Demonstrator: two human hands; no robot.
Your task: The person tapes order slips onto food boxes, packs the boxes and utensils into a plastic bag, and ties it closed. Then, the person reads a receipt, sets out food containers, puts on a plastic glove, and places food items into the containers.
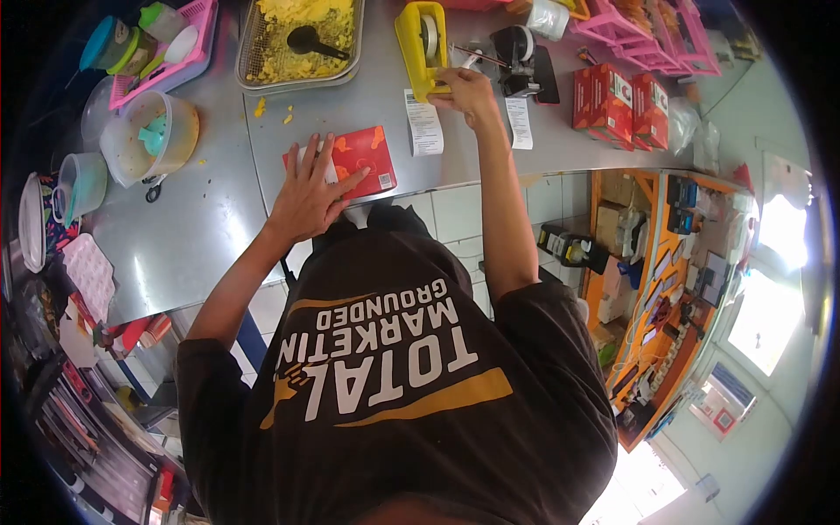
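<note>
A red printed box (372,157) lies flat near the front edge of the metal table. My left hand (313,188) rests on it with the fingers spread. A yellow tape dispenser (409,48) with a white roll stands beyond the box, to its right. At the dispenser's near end, the fingers of my right hand (470,94) are pinched together at the tape; they mostly hide the strip. One printed paper slip (423,122) lies just below the dispenser, and a second paper slip (519,124) lies to the right of my right wrist.
A metal tray (248,79) of yellow crumbly food with a black scoop is at the back. A black tape dispenser (516,66) stands right of my right hand. Several red boxes (602,105) stand farther right. Plastic tubs (184,144) and scissors (155,190) occupy the left side.
</note>
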